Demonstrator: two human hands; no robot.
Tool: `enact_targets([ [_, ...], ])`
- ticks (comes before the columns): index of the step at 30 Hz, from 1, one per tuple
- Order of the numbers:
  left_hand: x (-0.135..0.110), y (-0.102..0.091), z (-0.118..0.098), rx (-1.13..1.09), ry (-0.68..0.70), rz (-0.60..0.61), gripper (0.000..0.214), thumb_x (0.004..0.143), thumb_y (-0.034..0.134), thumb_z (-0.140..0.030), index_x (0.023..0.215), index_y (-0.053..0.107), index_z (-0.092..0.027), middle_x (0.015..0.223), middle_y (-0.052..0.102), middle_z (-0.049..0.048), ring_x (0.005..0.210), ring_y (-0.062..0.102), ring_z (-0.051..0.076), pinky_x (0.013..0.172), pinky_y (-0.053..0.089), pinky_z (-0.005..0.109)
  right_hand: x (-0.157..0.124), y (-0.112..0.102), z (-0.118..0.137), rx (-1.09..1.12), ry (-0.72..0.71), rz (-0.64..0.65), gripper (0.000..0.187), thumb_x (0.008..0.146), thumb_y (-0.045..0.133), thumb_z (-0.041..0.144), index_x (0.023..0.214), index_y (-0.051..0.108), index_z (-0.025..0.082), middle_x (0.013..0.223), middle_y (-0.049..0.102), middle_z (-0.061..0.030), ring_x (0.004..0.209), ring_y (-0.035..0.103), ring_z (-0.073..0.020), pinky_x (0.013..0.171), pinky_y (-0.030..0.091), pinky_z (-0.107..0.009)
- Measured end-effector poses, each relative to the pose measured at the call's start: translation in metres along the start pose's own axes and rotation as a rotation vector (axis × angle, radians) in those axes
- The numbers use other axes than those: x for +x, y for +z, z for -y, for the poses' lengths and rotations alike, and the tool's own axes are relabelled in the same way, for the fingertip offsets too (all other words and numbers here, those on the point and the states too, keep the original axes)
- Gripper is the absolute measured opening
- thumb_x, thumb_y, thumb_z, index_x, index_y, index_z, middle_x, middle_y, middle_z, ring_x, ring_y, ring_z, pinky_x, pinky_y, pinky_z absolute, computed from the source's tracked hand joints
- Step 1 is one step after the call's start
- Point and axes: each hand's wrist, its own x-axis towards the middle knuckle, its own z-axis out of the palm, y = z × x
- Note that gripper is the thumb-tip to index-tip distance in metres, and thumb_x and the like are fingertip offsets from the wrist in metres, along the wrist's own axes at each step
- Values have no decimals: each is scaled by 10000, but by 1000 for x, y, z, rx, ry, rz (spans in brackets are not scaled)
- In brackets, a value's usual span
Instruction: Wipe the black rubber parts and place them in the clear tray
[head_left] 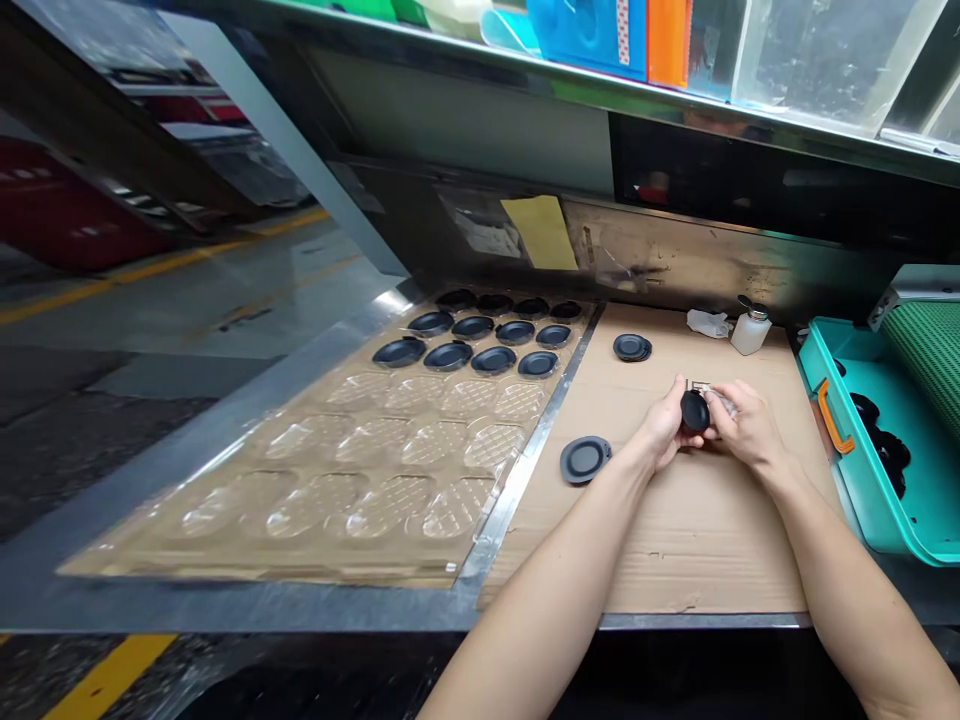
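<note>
Over the cardboard sheet (675, 560), my left hand (666, 425) is closed around a small black round plastic part (695, 411), its dark face towards me. Close on its right, my right hand (746, 425) is closed with the fingers at the part's edge. A bit of crumpled whitish wipe (724, 401) shows between those fingers, partly hidden. Left of my left wrist, a black oval dish-shaped part (586, 460) lies flat on the cardboard. Farther back lies another black part (631, 347), seemingly stacked on a second.
At left, a clear blister tray (360, 505) has black parts (448, 355) in its far rows. A white pump bottle (751, 330) and crumpled white tissue (707, 323) sit at the back. A teal bin (930, 490) with black pieces stands right, beside a green belt-like surface (926, 345). A shelf (450, 45) overhangs.
</note>
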Motion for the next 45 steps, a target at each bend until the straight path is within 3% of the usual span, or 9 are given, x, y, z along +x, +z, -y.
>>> enact_targets([
  [5, 1, 5, 9, 135, 85, -99, 587, 977, 433, -611, 786, 686, -116, 492, 626, 84, 362, 564, 150, 327, 348, 209, -3, 1, 7, -284, -36, 119, 307, 1031, 423, 360, 1097, 700, 247, 1028, 693, -55, 930, 623, -186, 756, 413, -258],
  [11, 3, 8, 11, 287, 98, -177, 627, 967, 405, -642, 665, 638, -144, 440, 603, 84, 310, 529, 145, 297, 297, 211, 0, -4, 11, -479, -63, 196, 333, 1021, 415, 324, 892, 703, 217, 933, 691, -65, 868, 608, -190, 709, 363, -286],
  [17, 6, 9, 13, 407, 106, -224, 659, 951, 418, -668, 576, 606, -159, 392, 568, 81, 296, 520, 140, 300, 292, 204, 4, -3, 9, -495, -161, 182, 339, 1002, 430, 264, 839, 715, 179, 900, 702, -83, 823, 589, -187, 774, 370, -298],
  [23, 7, 10, 9, 521, 90, -236, 693, 943, 367, -695, 602, 605, -140, 423, 578, 63, 314, 528, 146, 316, 346, 219, 6, -4, 8, -501, -124, 189, 258, 945, 532, 244, 775, 718, 186, 816, 705, -55, 752, 580, -184, 736, 355, -311],
  [28, 4, 15, 8, 616, 54, -275, 707, 947, 336, -691, 563, 585, -152, 416, 564, 65, 316, 518, 144, 317, 315, 215, 8, -9, 10, -495, -186, 173, 288, 957, 516, 232, 761, 720, 178, 799, 690, -66, 764, 565, -187, 755, 352, -311],
  [33, 1, 17, 5, 654, 72, -243, 681, 980, 311, -618, 581, 600, -147, 482, 609, 74, 326, 508, 134, 316, 306, 222, 10, -10, 7, -493, -189, 197, 281, 935, 532, 217, 715, 702, 177, 770, 677, -61, 726, 543, -181, 752, 351, -310],
  [45, -2, 20, 4, 734, 85, -236, 726, 986, 286, -643, 554, 598, -150, 447, 578, 70, 319, 496, 131, 323, 309, 224, 9, -11, 3, -461, -213, 178, 279, 910, 551, 206, 667, 685, 181, 716, 655, -51, 685, 524, -171, 728, 351, -307],
])
